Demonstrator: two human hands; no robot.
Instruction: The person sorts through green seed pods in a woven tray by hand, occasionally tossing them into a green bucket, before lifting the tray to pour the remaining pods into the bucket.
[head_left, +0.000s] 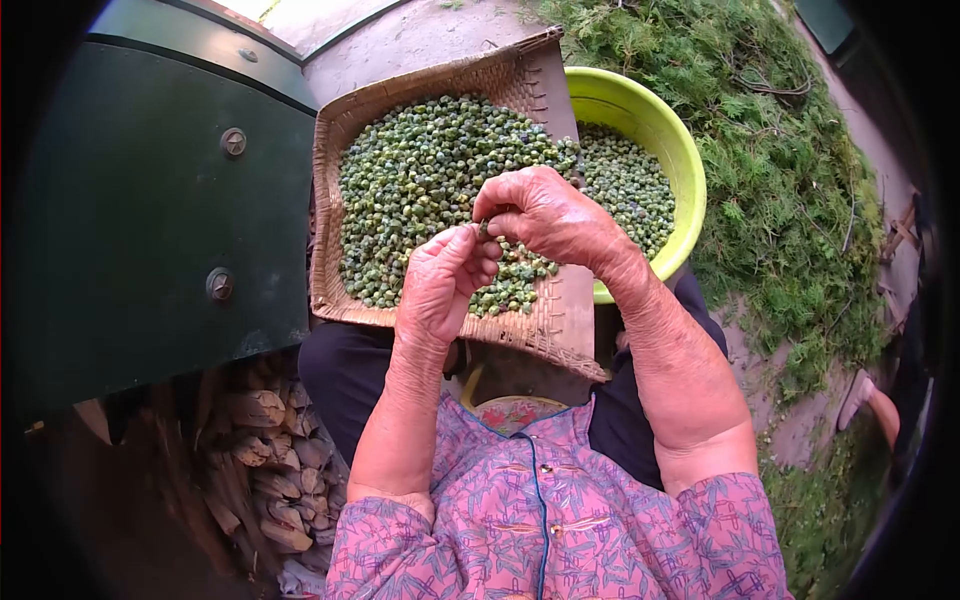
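Note:
My left hand (445, 275) and my right hand (545, 215) meet over a woven winnowing basket (325, 230), fingertips pinched close together. Between them is a small green cone (484, 231), mostly covered by the fingers. Under both hands, the basket holds a heap of small round green cones (430, 150), some yellowish or dark. The basket rests across my lap, and a flat brownish strip (575, 310) runs along its right side. A yellow-green basin (690, 190) stands to the right, partly behind the basket, with more green cones (625, 185) in it.
Cut green branches (790, 170) with scale-like leaves cover the ground on the right. A dark green metal door (150, 210) with round studs stands on the left. Split firewood (265, 450) is stacked below it. Part of another person's foot (855, 400) shows at the right edge.

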